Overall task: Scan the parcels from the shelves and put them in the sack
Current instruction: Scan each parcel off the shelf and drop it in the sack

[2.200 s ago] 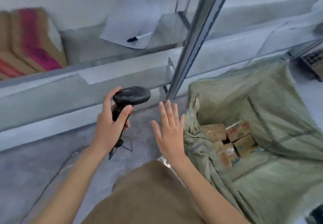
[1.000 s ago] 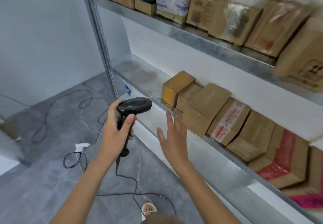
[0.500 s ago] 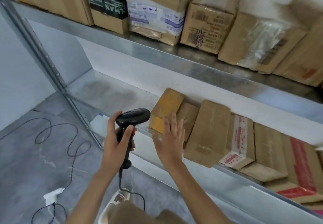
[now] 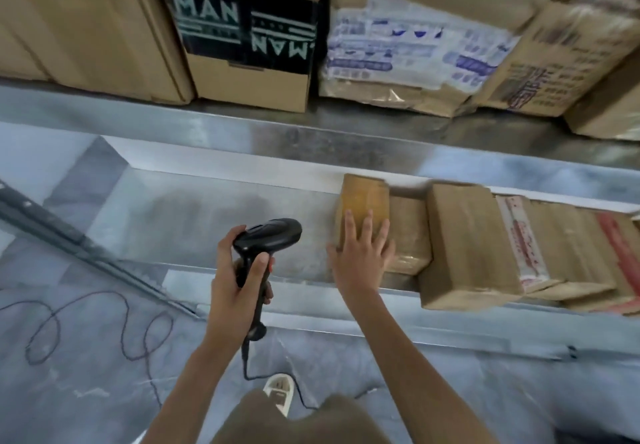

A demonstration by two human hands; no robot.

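Right hand (image 4: 362, 253) reached one parcel (image 4: 363, 198)

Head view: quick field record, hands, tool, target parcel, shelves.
left hand: left hand grips the black scanner by its handle
right hand: right hand, fingers straight, laid on the yellowish parcel
target parcel: leftmost in the lower shelf row
upper shelf: upper shelf carries larger boxes
sack: not in view

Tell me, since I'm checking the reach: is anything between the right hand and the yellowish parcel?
Nothing visible: the right hand already lies with straight fingers on the yellowish parcel at the row's left end.
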